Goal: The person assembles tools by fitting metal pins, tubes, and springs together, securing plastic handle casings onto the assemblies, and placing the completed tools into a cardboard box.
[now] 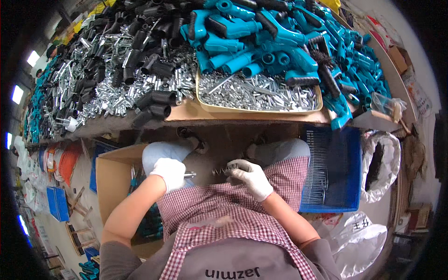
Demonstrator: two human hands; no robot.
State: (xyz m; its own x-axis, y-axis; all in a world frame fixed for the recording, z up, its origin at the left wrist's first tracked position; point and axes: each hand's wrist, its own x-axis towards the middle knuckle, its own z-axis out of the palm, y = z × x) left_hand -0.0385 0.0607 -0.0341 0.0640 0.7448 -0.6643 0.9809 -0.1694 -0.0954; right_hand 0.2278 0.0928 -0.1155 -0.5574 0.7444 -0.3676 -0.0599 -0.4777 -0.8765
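Observation:
Above my lap, my left hand [169, 173] in a white glove is closed around a shiny metal rod [189, 174], whose end sticks out to the right. Facing it across a small gap, my right hand [251, 178], also gloved, grips a coil spring [219, 171] that points left. Something dark shows at that hand's fingertips; I cannot make out what it is. Beyond both hands, a shallow cream tray [261, 111] full of small metal pins and rods lies at the workbench edge.
Teal tool housings [275, 58] pile up behind the tray. Black plastic parts [158, 105] and loose metal pieces [109, 95] cover the bench's left. A blue bin [345, 163] with long metal rods stands right, beside a white sack [394, 161]. An open cardboard box [112, 186] stands left.

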